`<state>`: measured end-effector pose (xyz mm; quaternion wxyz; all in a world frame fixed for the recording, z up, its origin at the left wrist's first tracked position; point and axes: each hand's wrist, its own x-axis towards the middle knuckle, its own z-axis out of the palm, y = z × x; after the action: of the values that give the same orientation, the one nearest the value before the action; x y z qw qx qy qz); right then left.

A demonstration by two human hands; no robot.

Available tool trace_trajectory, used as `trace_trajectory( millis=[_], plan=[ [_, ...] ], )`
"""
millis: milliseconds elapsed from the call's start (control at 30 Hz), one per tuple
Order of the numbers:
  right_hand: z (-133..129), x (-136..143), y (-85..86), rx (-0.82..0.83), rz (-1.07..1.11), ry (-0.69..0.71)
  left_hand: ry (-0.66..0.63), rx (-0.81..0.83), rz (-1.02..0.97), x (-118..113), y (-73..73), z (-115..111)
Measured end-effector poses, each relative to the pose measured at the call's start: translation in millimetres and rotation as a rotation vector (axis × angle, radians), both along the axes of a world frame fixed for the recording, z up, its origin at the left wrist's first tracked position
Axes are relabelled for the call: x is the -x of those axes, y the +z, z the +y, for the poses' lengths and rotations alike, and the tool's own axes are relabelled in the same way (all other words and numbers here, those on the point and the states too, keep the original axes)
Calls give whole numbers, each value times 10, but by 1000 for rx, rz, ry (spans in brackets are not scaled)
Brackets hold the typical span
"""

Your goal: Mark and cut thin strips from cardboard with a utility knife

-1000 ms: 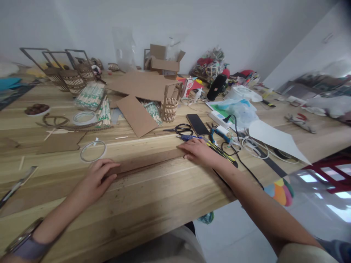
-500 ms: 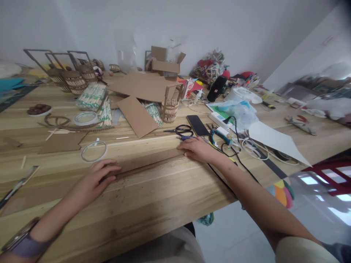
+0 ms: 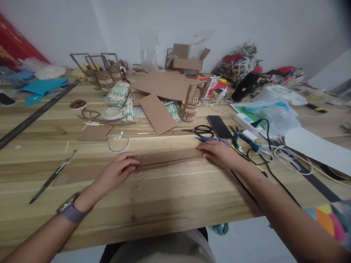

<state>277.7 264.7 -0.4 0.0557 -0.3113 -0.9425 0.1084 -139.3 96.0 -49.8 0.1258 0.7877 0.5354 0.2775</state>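
A long brown cardboard strip [image 3: 170, 157] lies across the wooden table in front of me, with a narrow second edge showing along its near side. My left hand [image 3: 122, 168] has its fingers closed on the strip's left end. At the right end, my right hand [image 3: 218, 152] grips it with thumb and fingertips. Just beyond the right hand are a purple-handled tool [image 3: 208, 139], black scissors [image 3: 201, 130] and a phone [image 3: 219, 127]. A roll of tape [image 3: 119, 150] lies beyond my left hand. Small brown crumbs dot the wood below the strip.
A small wooden-stick bucket [image 3: 191, 109] stands beyond the scissors, beside a cardboard piece [image 3: 157, 115]. More such buckets [image 3: 105, 81] stand at the back left. A craft knife [image 3: 53, 177] lies left. Blue pliers [image 3: 246, 140], cables and a power strip [image 3: 245, 122] crowd the right.
My view has turned left, so everything sits farther right in the picture and more of the table's left side shows. Both hands stay on the cardboard strip's ends.
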Motion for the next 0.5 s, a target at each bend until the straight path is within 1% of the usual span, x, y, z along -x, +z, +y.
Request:
trace_trajectory(
  millis=[133, 367, 500],
  plan=[
    [10, -7, -36, -11, -14, -9, 7, 1, -28, -1, -15, -2],
    [78, -42, -225, -75, 32, -24, 20, 39, -39, -23, 21, -24],
    [74, -37, -223, -72, 21, -30, 23, 49, -37, -35, 46, -28]
  ],
)
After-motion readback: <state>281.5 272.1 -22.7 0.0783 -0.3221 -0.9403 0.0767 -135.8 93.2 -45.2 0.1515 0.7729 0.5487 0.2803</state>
